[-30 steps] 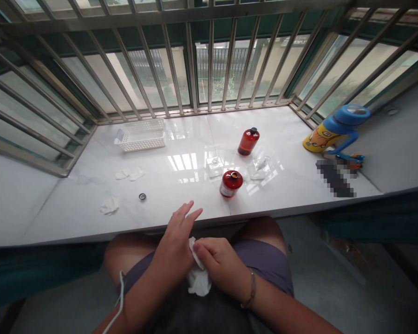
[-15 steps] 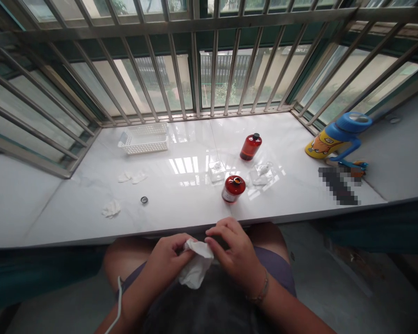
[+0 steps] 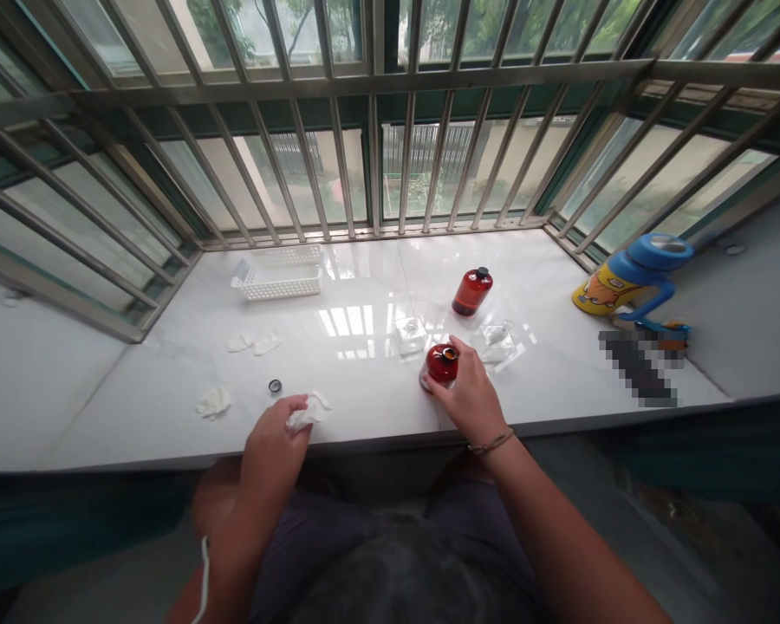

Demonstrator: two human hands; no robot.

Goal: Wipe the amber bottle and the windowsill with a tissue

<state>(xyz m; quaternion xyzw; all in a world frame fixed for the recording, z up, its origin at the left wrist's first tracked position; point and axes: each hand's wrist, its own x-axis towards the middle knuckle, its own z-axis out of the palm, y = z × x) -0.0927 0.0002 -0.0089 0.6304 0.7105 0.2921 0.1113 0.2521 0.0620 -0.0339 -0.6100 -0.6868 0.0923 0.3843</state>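
Uncapped red bottle stands on the surface, nearer to me than the capped bottle. My right grip curls around its glossy, rounded shoulder; I should press evenly and keep it upright, because the mouth is open. My left grip pinches soft, crumpled tissue, left of the capped bottle and nearer to me.

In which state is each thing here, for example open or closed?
Near red bottle: upright, uncapped, in right hand
Far red bottle: upright, capped
Dark cap: off, lying on table
Held tissue: crumpled, in left hand
White wads: crumpled
Flask: standing, lid on
Basket: upright
Clear objects: state unclear
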